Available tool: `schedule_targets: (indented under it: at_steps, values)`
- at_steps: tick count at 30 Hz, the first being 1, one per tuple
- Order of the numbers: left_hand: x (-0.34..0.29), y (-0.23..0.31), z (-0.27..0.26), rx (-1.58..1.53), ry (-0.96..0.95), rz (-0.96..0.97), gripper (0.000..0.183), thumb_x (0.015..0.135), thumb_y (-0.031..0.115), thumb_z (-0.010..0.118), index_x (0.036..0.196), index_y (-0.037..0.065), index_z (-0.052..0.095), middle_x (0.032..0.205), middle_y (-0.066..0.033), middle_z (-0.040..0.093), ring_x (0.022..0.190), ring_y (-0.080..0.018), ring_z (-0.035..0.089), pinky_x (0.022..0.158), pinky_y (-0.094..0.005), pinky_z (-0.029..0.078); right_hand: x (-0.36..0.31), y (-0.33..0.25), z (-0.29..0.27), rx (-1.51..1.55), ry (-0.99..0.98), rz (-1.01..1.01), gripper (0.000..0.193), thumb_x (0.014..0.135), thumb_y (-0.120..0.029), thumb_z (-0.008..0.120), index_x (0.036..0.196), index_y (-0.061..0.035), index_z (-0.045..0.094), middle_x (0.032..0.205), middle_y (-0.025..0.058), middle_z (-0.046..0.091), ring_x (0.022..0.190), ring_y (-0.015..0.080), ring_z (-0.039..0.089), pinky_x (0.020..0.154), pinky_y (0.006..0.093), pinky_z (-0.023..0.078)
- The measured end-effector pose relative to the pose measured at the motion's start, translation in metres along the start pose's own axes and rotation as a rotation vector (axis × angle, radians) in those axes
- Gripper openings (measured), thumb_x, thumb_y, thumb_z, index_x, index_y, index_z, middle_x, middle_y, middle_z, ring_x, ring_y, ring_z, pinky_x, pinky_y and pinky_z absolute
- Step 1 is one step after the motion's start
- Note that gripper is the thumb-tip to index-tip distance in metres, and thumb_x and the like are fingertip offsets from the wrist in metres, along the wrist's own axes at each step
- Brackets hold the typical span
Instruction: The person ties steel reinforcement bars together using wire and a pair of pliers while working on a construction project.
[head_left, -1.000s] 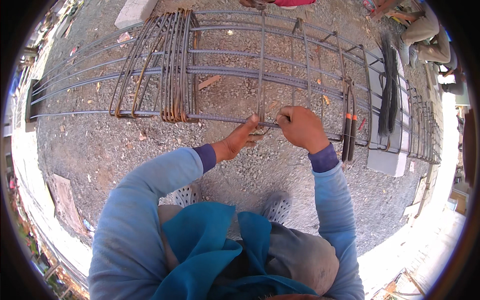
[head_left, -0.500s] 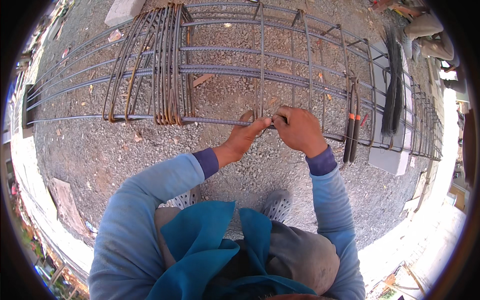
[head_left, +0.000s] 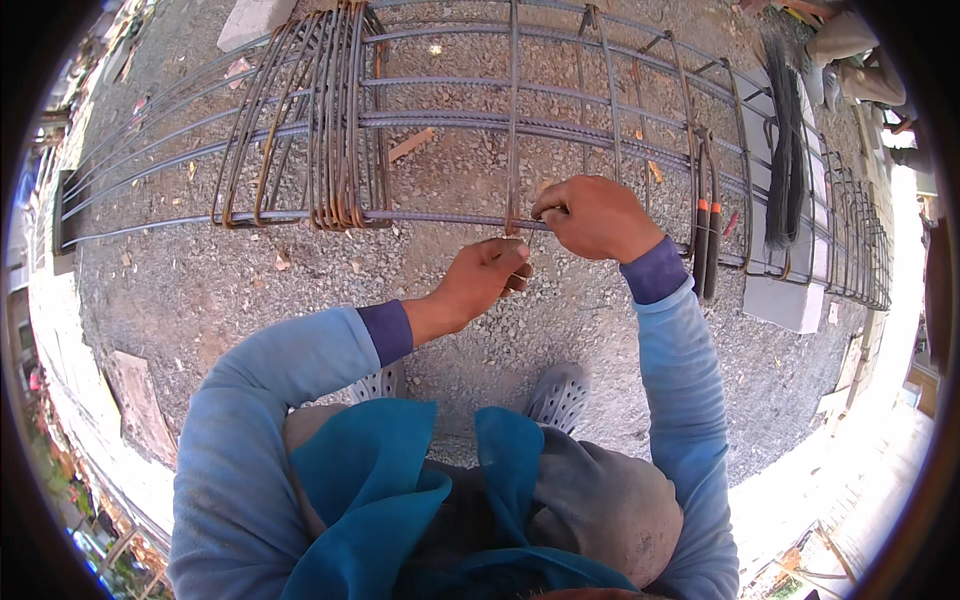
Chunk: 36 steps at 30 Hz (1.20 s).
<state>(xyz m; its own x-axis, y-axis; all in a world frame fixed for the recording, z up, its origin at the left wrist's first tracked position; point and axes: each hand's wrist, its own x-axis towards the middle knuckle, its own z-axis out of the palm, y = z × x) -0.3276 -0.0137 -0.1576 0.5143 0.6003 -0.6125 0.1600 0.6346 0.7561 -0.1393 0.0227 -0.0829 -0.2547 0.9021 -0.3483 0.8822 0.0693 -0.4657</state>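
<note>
Near the bottom of the view, above the knees and the grey perforated shoes [head_left: 560,395], the left hand [head_left: 487,278] is half clenched just under the lowest long rebar [head_left: 440,218], its fingertips closing on something too small to tell, probably tie wire. Just beyond, the right hand [head_left: 592,215] is clenched at the crossing where a single stirrup [head_left: 513,120] meets that rebar, pinching what looks like wire. The danger, as I judge it, is that the thin wire slips or snaps while it is twisted, so the stirrup slides along the bar, or a sharp wire end pricks a bare finger. Compared with a second ago, both hands are closer together and the left one is more closed, no longer pointing. Farther left the bundle of rusty stirrups [head_left: 335,120] hangs on the cage; on the right, orange-handled tools [head_left: 706,250] rest beside a grey block [head_left: 785,300].
</note>
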Motion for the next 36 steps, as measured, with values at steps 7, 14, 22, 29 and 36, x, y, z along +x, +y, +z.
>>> schedule_targets:
  at_steps: [7,14,22,29,36]
  values:
    - [-0.01,0.011,0.002,0.097,0.018,0.025,0.026,0.094,0.026,0.055,0.101,0.002,0.061,0.071,-0.0024,0.059,0.063,-0.0101,0.056,0.059,-0.0264,0.044,0.0,-0.007,0.004,-0.152,0.025,0.016,0.022,0.076,-0.021,0.056,0.082,-0.0066,0.071,0.082,0.0188,0.067,0.081,0.0374,0.064,0.073,0.0463,0.051]
    - [-0.026,0.01,0.005,0.441,0.041,0.115,0.028,0.092,0.025,0.055,0.094,-0.002,0.062,0.066,-0.0108,0.059,0.057,-0.0173,0.056,0.057,-0.035,0.044,0.004,-0.04,0.014,-0.163,0.158,0.212,0.03,0.077,-0.028,0.06,0.077,-0.0001,0.068,0.08,0.021,0.066,0.08,0.036,0.065,0.072,0.0456,0.052]
    - [-0.026,0.022,-0.004,0.83,0.027,0.413,0.029,0.09,0.025,0.056,0.096,-0.001,0.065,0.066,-0.0105,0.057,0.061,-0.0158,0.054,0.058,-0.0346,0.042,0.0,0.0,0.03,-0.015,0.327,0.194,0.027,0.077,-0.033,0.06,0.074,-0.0089,0.069,0.076,0.0171,0.066,0.075,0.0371,0.064,0.069,0.0454,0.051]
    - [-0.033,0.029,-0.012,0.75,0.001,0.284,0.028,0.09,0.024,0.055,0.094,-0.002,0.064,0.073,-0.0162,0.059,0.062,-0.0229,0.053,0.061,-0.0366,0.043,-0.008,-0.004,0.026,-0.068,0.248,0.111,0.017,0.075,-0.024,0.06,0.074,-0.0089,0.067,0.075,0.0163,0.065,0.073,0.038,0.063,0.069,0.0467,0.051]
    - [-0.035,0.024,-0.012,0.871,0.009,0.511,0.022,0.088,0.019,0.056,0.088,-0.001,0.063,0.076,-0.0175,0.058,0.07,-0.0303,0.057,0.064,-0.041,0.043,-0.015,-0.033,0.044,-0.13,0.443,0.023,0.015,0.075,-0.016,0.059,0.082,-0.0034,0.061,0.076,0.0185,0.064,0.071,0.037,0.063,0.063,0.0467,0.05]
